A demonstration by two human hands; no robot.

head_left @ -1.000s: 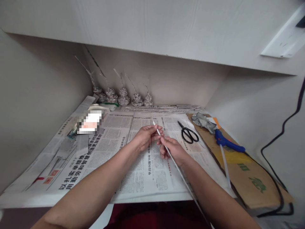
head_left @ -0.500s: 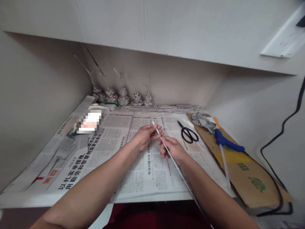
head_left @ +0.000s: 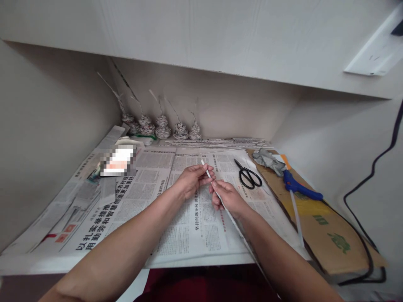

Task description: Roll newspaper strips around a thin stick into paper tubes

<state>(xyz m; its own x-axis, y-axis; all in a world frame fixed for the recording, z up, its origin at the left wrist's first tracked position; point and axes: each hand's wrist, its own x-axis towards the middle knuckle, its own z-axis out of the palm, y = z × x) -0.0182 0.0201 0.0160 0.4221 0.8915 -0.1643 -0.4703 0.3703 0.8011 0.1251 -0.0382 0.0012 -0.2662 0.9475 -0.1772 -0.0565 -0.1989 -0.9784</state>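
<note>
Paper rod (head_left: 233, 221): thin and pale, slanting from the middle of the frame toward the bottom right of centre; its white tip shows clear above the fingers, a short stretch is covered by the right hand, and its lower end I lose along the forearm and the bottom edge
Left hand (head_left: 195, 178): centre of the frame, thumb and forefinger clamped on the rod just below the tip; the other fingers are bent, partly hidden from me
Right hand (head_left: 229, 197): just beside it, lower right, thumb and fingertips pinched on the same rod; the rest curl under, hard to count
Newspaper (head_left: 185, 235): spread under both hands, the forearms covering much of its print
Black scissors (head_left: 242, 168): right of centre, lying near the right hand, blades together
Woven paper pieces (head_left: 163, 128): five in a row, upper left of centre, the leftmost partly covered at its base, some thin upper ends fading into the wall
Loose rods (head_left: 220, 143): stacked behind the hands, too close together to count
Pixelated patch (head_left: 118, 161): left of centre, whatever lies there blotted out
Blue glue gun (head_left: 300, 189): right side, on cardboard (head_left: 349, 256), its nozzle end meeting a crumpled grey thing (head_left: 269, 161) I can't identify
White wall fitting (head_left: 371, 46): upper right, cut off by the frame
</note>
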